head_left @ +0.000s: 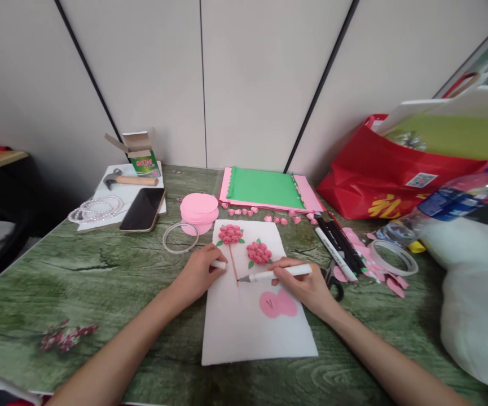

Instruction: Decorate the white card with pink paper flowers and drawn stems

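A white sheet [244, 338] lies on the green wood-pattern table. Two clusters of pink rolled-paper flowers with green leaves sit on it, an upper left cluster [229, 233] and a right cluster [259, 252]. From the left cluster a thin brown line [233, 262] runs downward. My right hand [300, 285] grips a white marker [263, 276], its tip touching or just above the line's lower part. At the sheet's left edge, my left hand [199, 268] is closed around a white marker cap [219, 264]. Two overlapping pink paper circles [270, 304], one with dark strokes, lie below.
Left are a phone [143, 210], hammer [129, 180], bead strand [95, 210] and small box [144, 160]. Behind the sheet are pink circles [199, 206], a tape roll [180, 238], paper rosebuds [244, 212] and green paper [264, 188]. Markers [341, 248], scissors [334, 285] and a red bag [354, 180] stand right.
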